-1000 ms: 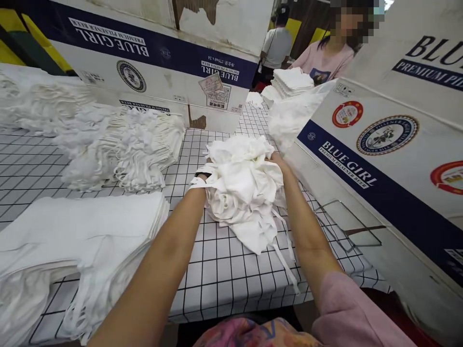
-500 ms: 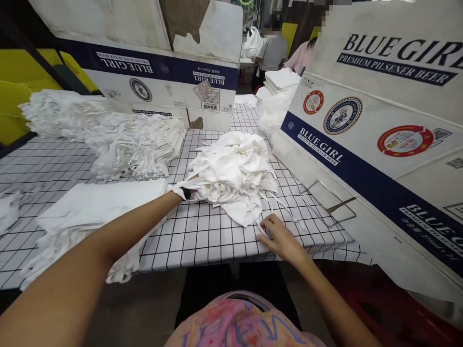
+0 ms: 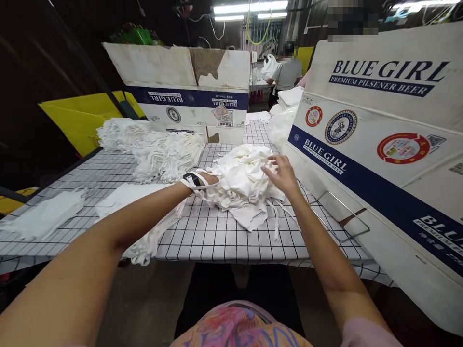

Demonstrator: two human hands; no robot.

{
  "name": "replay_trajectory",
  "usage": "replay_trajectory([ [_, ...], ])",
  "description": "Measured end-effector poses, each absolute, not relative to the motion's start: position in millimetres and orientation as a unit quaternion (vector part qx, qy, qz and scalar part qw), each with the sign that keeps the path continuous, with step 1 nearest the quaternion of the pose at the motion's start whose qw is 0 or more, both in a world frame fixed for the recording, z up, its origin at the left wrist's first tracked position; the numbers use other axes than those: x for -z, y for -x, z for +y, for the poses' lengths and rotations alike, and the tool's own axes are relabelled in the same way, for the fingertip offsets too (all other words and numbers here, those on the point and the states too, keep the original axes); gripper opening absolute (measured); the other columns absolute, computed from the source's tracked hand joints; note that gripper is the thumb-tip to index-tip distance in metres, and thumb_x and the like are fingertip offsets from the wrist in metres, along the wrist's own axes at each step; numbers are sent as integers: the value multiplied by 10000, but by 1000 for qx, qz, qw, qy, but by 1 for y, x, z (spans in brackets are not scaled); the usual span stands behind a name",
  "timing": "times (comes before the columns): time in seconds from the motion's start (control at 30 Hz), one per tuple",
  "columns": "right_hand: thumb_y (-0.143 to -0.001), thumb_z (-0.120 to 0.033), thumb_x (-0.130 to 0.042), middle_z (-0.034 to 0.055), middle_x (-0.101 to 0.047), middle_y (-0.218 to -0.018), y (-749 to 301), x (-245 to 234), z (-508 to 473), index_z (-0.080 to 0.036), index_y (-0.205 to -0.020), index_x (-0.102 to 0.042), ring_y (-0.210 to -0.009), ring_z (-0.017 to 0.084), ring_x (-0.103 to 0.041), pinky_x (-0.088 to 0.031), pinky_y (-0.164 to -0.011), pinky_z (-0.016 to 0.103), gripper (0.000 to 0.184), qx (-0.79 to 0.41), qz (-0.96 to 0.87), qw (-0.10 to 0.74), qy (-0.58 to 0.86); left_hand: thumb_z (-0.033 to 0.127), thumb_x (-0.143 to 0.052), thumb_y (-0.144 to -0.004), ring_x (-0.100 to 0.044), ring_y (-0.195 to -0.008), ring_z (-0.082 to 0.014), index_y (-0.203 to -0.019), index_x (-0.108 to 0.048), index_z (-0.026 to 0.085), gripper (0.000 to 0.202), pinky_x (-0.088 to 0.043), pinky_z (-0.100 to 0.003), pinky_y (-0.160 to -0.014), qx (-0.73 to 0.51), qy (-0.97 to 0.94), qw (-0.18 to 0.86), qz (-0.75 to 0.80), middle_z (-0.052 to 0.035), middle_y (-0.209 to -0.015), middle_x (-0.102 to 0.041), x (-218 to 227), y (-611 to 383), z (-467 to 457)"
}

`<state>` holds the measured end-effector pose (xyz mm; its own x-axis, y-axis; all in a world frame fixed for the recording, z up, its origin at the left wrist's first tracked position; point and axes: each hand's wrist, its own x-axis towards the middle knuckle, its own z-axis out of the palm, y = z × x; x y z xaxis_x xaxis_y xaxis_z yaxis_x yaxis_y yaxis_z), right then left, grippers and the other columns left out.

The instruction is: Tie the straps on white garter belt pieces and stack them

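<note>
A loose heap of white cloth pieces with ties (image 3: 243, 179) lies on the black-and-white checked table (image 3: 217, 236). My left hand (image 3: 208, 180) is pushed into the heap's left side; its fingers are buried in the cloth and white ties wrap round my wrist. My right hand (image 3: 282, 172) rests on the heap's right top, fingers spread and bent over the fabric. A flat stack of folded white cloth (image 3: 137, 202) lies to the left of my left forearm.
Fanned rows of white pieces (image 3: 159, 149) lie at the back left. A Blue Girl carton (image 3: 191, 103) stands behind, and a large carton panel (image 3: 379, 144) walls the right. A wire frame (image 3: 338, 217) lies by it. Another person (image 3: 287, 72) stands far behind.
My right hand left the table's front edge and rose onto the heap's right side. The camera tilted up, showing more of the room. My left hand stayed in the heap.
</note>
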<state>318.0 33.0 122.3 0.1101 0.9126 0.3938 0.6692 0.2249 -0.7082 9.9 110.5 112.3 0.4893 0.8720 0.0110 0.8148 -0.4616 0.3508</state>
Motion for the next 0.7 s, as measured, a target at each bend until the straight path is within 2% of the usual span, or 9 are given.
replay_trajectory([
  [0.07,-757,-613,-769,228,-312,-1639,-320,-89,41,-206,-1495,-478,-1480,445,-372,-371,-1156,623,891,-163,-636,377,653,320,-875,-610,-694,-949,-211,-875,-706,174,347,-510,-282,-955,-43,-880,203,426,-9,-857,-759,-108,-8,96],
  [0.1,-728,-647,-783,239,-205,-1685,-318,-70,43,-215,-1579,-363,-1533,470,-267,-322,-1175,663,1043,-194,-627,350,668,368,-867,-636,-693,-977,-217,-881,-714,177,346,-513,-287,-965,-26,-892,225,391,-17,-882,-763,-103,-8,86],
  [0.17,-722,-678,-771,258,-130,-1704,-311,-33,46,-211,-1643,-206,-1571,466,-170,-272,-1193,678,1177,-245,-635,313,663,452,-827,-712,-677,-1101,-242,-953,-730,176,379,-506,-309,-1013,-35,-902,241,357,-52,-1042,-769,-88,-12,64],
  [0.23,-710,-644,-776,268,-128,-1702,-298,-4,52,-195,-1643,-194,-1576,483,-131,-218,-1203,698,1187,-241,-643,299,663,488,-789,-768,-633,-1233,-278,-1079,-725,188,437,-478,-339,-1085,-71,-898,225,371,-88,-1262,-722,-69,-20,45],
  [0.27,-708,-613,-776,272,-142,-1698,-291,6,56,-185,-1637,-210,-1574,496,-122,-199,-1203,709,1170,-229,-649,303,659,483,-742,-825,-629,-1250,-289,-1123,-720,189,420,-470,-350,-1102,-84,-895,216,381,-98,-1310,-703,-59,-25,39],
  [0.37,-739,-504,-734,275,-215,-1678,-279,17,75,-169,-1619,-269,-1563,510,-156,-206,-1187,735,1051,-202,-670,338,629,418,-630,-925,-608,-1299,-330,-1116,-736,174,327,-443,-402,-1151,-111,-884,189,412,-127,-1293,-710,-38,-44,41],
  [0.43,-767,-443,-690,246,-287,-1664,-279,13,93,-182,-1611,-302,-1559,462,-225,-245,-1199,700,964,-199,-691,356,597,391,-620,-930,-597,-1312,-353,-1101,-746,164,311,-439,-442,-1161,-124,-877,173,431,-152,-1273,-715,-33,-57,57],
  [0.57,-778,-408,-670,175,-388,-1641,-285,-8,130,-180,-1597,-362,-1547,351,-317,-291,-1246,548,904,-207,-730,363,540,359,-619,-916,-591,-1296,-374,-1146,-741,134,344,-424,-470,-1163,-132,-862,156,463,-172,-1269,-710,-39,-78,98],
  [0.7,-793,-411,-672,183,-424,-1618,-290,-22,149,-151,-1591,-384,-1520,343,-366,-303,-1240,532,887,-217,-732,360,536,331,-653,-861,-513,-1370,-401,-1273,-680,112,468,-343,-506,-1213,-132,-840,148,505,-179,-1347,-669,-49,-85,127],
])
